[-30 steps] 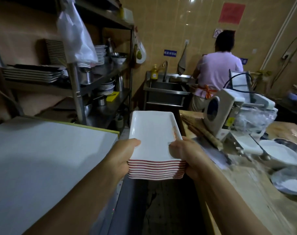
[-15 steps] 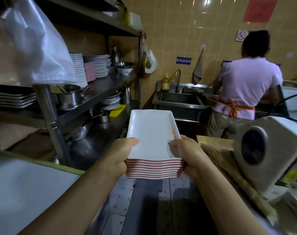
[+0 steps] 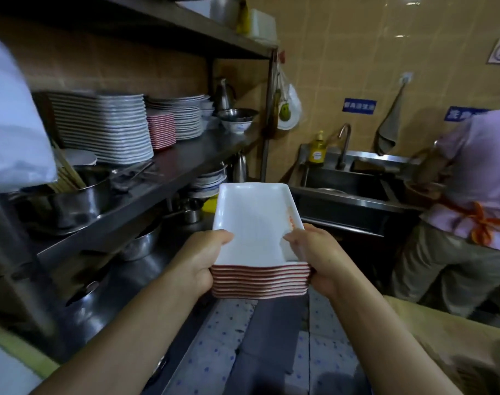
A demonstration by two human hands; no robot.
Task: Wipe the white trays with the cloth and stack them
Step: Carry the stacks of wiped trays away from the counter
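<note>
Both grips are closed on the stack of white trays (image 3: 257, 232): the left hand (image 3: 198, 262) clamps its near left corner, the right hand (image 3: 314, 256) its near right corner, thumbs on the top tray, fingers underneath. The stack is carried level in mid-air over the floor. Over the last second the view has swung from the pale surface toward the steel shelf (image 3: 168, 178) of stacked plates (image 3: 106, 129), now close. Stacking looks done; putting away probably remains.
</note>
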